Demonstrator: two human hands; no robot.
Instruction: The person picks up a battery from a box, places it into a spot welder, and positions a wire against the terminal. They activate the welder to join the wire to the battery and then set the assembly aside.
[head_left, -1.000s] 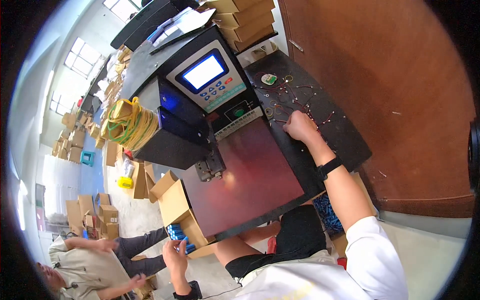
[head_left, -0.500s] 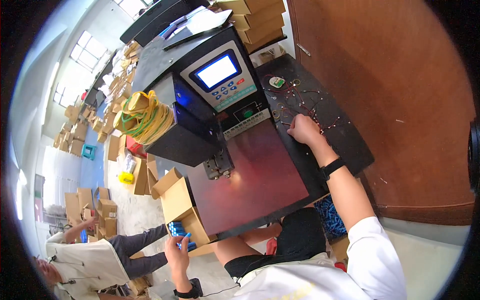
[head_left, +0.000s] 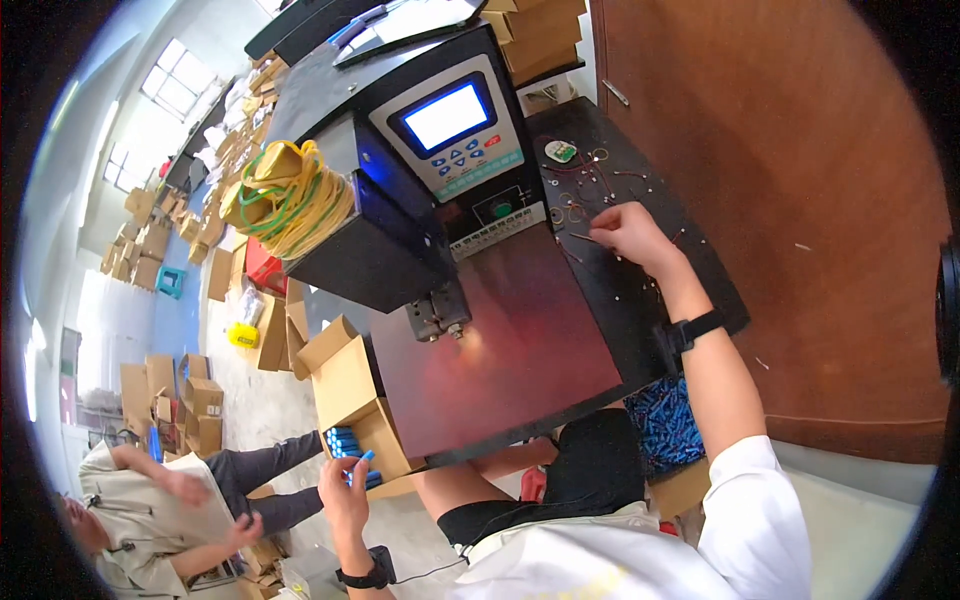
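My left hand [head_left: 343, 496] is closed around a blue cylindrical battery cell [head_left: 363, 463], just over the near end of an open cardboard box [head_left: 352, 378]. Rows of similar blue cells [head_left: 341, 441] stand in that box. Over the black side surface, right of the machine, my right hand [head_left: 638, 240] has its fingers pinched together. A thin, slender piece [head_left: 581, 237] shows by the fingertips; whether they grip it is too small to tell. Small wire leads [head_left: 600, 178] with tiny ends lie scattered around that hand, along with a small round white-and-green piece [head_left: 561, 151].
A bench-top spot welder [head_left: 455, 130] with a lit screen and a reddish work plate [head_left: 500, 350] stands before me. Yellow-green cable [head_left: 295, 200] is coiled on its head. Many blue cells [head_left: 665, 425] fill a box below right. Another person [head_left: 170, 510] is at the lower left.
My right hand has shifted slightly right and up over the wires. The left hand still holds a cell at the box. The other person's arms have moved, and the view has shifted a little.
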